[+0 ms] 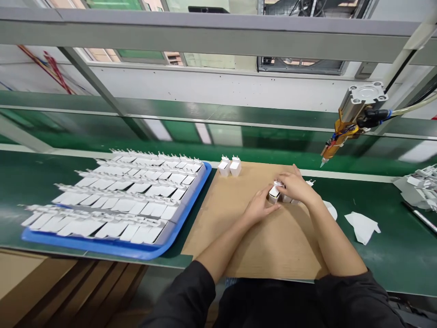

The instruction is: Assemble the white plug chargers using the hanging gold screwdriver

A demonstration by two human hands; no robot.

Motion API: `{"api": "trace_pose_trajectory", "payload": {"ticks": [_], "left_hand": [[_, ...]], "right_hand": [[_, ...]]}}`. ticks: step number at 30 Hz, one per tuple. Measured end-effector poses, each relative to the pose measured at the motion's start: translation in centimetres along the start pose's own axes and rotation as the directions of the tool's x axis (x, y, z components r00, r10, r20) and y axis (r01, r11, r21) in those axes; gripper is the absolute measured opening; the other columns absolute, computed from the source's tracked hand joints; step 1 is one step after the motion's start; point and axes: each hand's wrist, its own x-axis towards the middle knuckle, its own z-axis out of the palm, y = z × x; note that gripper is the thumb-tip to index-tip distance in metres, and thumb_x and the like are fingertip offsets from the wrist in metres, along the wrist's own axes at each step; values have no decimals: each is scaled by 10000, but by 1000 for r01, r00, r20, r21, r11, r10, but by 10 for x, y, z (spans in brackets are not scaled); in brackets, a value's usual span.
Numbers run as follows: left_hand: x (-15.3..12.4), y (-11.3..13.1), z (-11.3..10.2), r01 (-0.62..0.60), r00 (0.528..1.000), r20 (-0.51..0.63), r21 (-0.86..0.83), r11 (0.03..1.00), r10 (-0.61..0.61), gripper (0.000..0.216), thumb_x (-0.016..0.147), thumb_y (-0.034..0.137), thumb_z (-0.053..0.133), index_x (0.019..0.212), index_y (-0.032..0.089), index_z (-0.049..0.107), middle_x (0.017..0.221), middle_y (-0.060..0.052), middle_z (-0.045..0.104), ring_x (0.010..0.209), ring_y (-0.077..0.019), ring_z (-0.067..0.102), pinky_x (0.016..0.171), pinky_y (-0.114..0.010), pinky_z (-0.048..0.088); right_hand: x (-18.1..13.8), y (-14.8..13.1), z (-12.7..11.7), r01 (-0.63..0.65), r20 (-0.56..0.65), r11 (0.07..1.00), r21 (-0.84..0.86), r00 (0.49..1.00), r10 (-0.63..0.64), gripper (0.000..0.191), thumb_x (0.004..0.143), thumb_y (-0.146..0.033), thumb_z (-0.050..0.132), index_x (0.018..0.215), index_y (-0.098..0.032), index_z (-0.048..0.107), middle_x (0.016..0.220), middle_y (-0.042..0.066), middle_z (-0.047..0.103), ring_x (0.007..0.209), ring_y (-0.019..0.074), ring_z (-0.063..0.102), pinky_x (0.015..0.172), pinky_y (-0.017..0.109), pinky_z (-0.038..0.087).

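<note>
A small white plug adapter (274, 195) with prongs at its top stands on the brown cardboard sheet (246, 248). My left hand (257, 207) grips its lower left side, fingers and thumb bent round it. From above, my right hand (294, 186) closes its fingers on the top of the same adapter. Further white adapters stand just to the right, mostly hidden behind my right hand and wrist. Near the sheet's back left corner, two more white adapters (235, 166) stand upright side by side.
A blue tray (164, 250) at the left carries rows of white adapters. At the right, an orange-tipped dispenser (332, 148) hangs above the green bench (403, 246). Scraps of white paper (362, 227), a marker pen (421, 217) and a heap of white parts (421, 187) lie there.
</note>
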Motion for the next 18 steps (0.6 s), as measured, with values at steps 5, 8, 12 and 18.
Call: {"api": "trace_pose_trajectory", "payload": {"ticks": [5,8,12,18], "left_hand": [[-3,3,-8,61,997,-51,-54,997,-63,594,923,396,638,1468,225,478,1449,-131,646,1289,-354,649,1083,-525,514],[-6,5,-16,-18,992,-124,-143,990,1,572,904,321,654,1430,218,457,1453,-141,635,1298,-325,647,1097,-491,517],[-10,8,-20,-167,977,-176,-267,949,122,523,907,261,637,1376,210,412,1391,-158,660,1288,-274,656,1082,-430,539],[-13,16,-22,-206,962,-236,-309,929,135,582,889,295,665,1370,207,350,1358,-181,659,1180,-257,713,882,-347,630]], "right_hand": [[-4,-3,-5,38,2,998,53,999,-38,385,955,-295,593,1316,-177,657,1200,142,770,1243,335,677,1257,634,259],[-11,3,-15,126,9,977,171,992,-130,498,958,-390,623,1429,-233,579,1415,103,681,1364,308,601,1184,517,427],[-19,7,-30,235,-5,885,401,967,-255,442,971,-415,611,1388,-267,617,1425,64,680,1303,282,645,1096,445,502],[-19,0,-34,262,-105,833,488,965,-241,386,930,-461,664,1245,-240,684,1255,77,760,1144,274,728,995,412,575]]}}
